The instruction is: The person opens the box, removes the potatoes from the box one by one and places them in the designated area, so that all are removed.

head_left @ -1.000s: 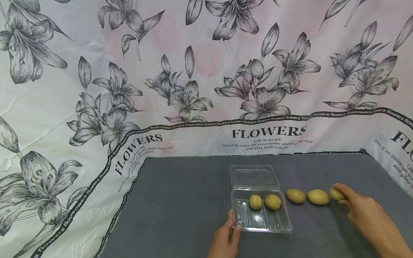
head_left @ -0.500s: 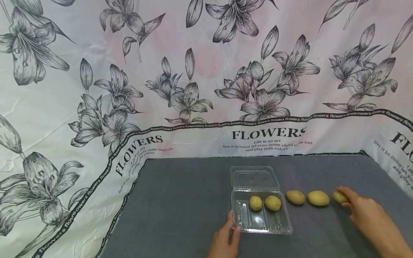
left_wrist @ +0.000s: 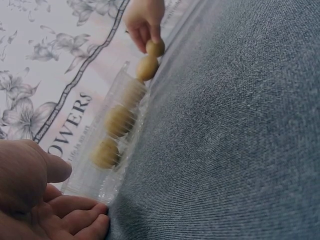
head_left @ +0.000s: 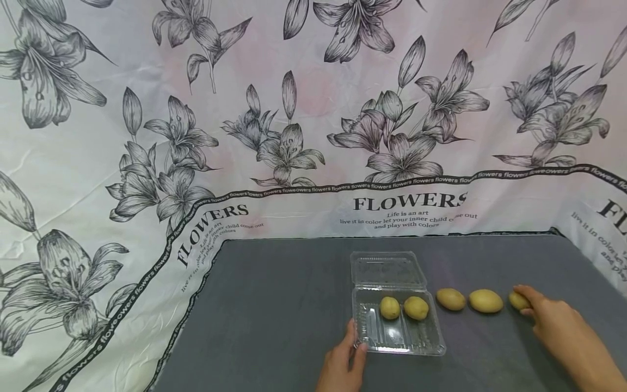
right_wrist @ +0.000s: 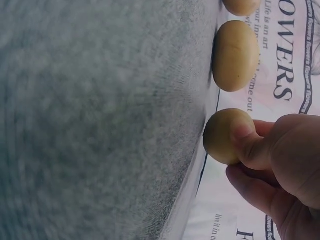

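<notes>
A clear plastic clamshell box (head_left: 397,343) lies with its lid back on the grey table, two yellow potatoes (head_left: 416,308) in its tray. My left hand (head_left: 340,362) holds the box's near left corner, thumb and fingers on either side of the edge in the left wrist view. To the right of the box, two more potatoes (head_left: 485,301) lie in a row. At the row's right end my right hand (head_left: 563,326) pinches another potato (right_wrist: 225,135) between thumb and fingers. That potato is at table level, a small gap from its neighbour (right_wrist: 236,56).
The grey cloth-covered table (head_left: 274,305) extends left of the box. Behind it hangs a white curtain (head_left: 303,212) printed with flowers and lettering, which also borders the table at left and right.
My right hand has shifted slightly right with its potato, so a gap has opened beside the neighbouring one. The left hand and the box have stayed in place.
</notes>
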The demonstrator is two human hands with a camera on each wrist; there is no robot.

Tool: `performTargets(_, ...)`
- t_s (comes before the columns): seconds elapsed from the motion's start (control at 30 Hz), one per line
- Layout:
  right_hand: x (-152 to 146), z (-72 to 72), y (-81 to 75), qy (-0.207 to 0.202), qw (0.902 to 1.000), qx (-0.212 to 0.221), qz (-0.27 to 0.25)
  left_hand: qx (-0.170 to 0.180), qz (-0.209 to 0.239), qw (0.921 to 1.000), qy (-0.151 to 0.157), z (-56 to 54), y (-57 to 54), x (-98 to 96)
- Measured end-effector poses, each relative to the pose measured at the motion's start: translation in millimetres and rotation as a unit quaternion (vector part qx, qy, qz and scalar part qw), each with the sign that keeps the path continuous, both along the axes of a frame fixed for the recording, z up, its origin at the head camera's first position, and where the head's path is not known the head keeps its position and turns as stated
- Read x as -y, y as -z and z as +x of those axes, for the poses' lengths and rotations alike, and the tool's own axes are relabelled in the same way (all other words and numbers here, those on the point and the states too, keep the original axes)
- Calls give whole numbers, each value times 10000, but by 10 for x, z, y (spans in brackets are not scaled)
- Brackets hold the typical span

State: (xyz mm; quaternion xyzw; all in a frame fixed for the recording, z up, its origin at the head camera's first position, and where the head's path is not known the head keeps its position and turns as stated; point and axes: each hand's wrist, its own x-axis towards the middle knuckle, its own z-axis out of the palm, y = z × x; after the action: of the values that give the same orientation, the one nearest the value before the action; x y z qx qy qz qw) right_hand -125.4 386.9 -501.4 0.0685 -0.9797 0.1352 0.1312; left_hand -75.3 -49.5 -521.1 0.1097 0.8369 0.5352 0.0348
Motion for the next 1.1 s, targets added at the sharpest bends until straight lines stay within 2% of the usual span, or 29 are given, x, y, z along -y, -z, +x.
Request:
performTargets(0.33, 17, 4, -62, 40, 9991, 417, -9, -7, 112, 9999, 124, -14, 0, 1)
performTargets(0.5, 27, 15, -96, 78, 9984, 561, 3, -51, 121, 9999, 90, -17, -6, -2)
performTargets(0.67, 38, 29, -101, 62, 9987, 503, 55, -34, 95, 9999, 77, -24, -12, -5)
performTargets(0.83, 64, 61, -100, 40, 9999, 147, 43, 6, 188, 9998, 117, -32, -18, -2)
performTargets(1.1, 131, 102, -148, 71, 9991, 399, 154, 7, 167, 9998, 109, -23, 17, 14)
